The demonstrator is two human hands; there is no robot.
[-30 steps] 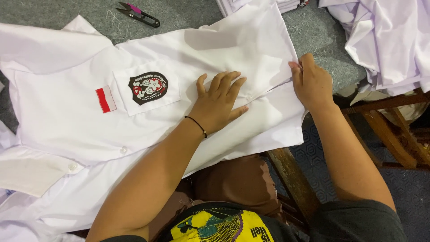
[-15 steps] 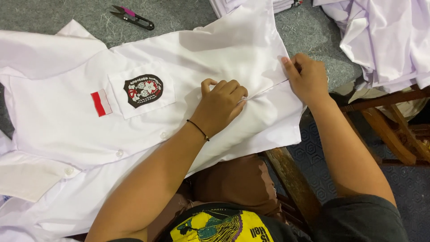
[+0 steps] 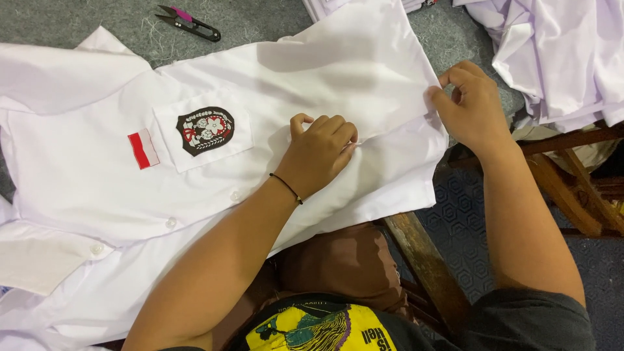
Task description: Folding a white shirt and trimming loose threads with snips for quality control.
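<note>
A white short-sleeved shirt (image 3: 97, 195) lies spread on the grey table, with a dark round badge (image 3: 205, 130) on its chest pocket and a small red-and-white patch (image 3: 143, 149) beside it. My left hand (image 3: 318, 153) rests on the shirt's middle with its fingers curled, pinching a fold of the cloth. At the shirt's right edge my right hand (image 3: 473, 107) pinches the hem between thumb and fingers. White buttons (image 3: 170, 222) run along the front placket.
Small thread snips (image 3: 190, 21) with a pink handle lie on the grey table surface (image 3: 78, 19) at the top left. More white garments (image 3: 565, 58) are heaped at the upper right. A wooden frame (image 3: 572, 195) stands at the right.
My left hand has gone from flat with spread fingers to curled on a fold of cloth. My right hand has shifted slightly along the shirt's right edge, still gripping it.
</note>
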